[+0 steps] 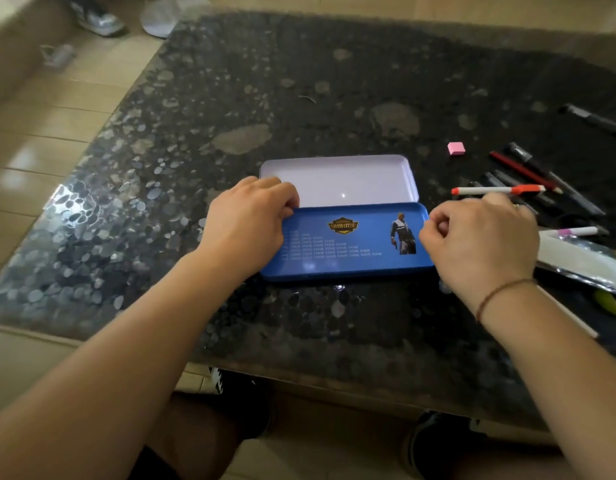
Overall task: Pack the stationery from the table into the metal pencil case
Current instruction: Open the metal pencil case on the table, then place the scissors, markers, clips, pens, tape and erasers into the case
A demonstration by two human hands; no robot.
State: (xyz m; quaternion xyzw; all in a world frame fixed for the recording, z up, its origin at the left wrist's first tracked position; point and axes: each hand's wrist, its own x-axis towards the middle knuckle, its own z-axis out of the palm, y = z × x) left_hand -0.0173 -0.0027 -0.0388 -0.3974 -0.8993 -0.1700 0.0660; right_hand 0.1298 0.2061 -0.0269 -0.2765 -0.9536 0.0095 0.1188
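The metal pencil case lies open in the middle of the table, its white tray (337, 183) at the back and its blue printed lid (341, 247) flat toward me. Nothing is inside the tray. My left hand (247, 223) covers the case's left end with fingers curled onto the hinge seam. My right hand (483, 237) is at the lid's right end, fingers curled and pinching its rim. To the right lie a pink eraser (456, 148), a white pen with an orange cap (497, 190), a red pencil (521, 171) and several dark pens (563, 188).
A white marker with a pink band (573, 232), a shiny plastic sleeve (583, 258) and a green tape roll (611, 301) sit at the right edge. Another black pen (594, 117) lies farther back. The dark pebble-patterned table (299, 98) ends just in front of my knees.
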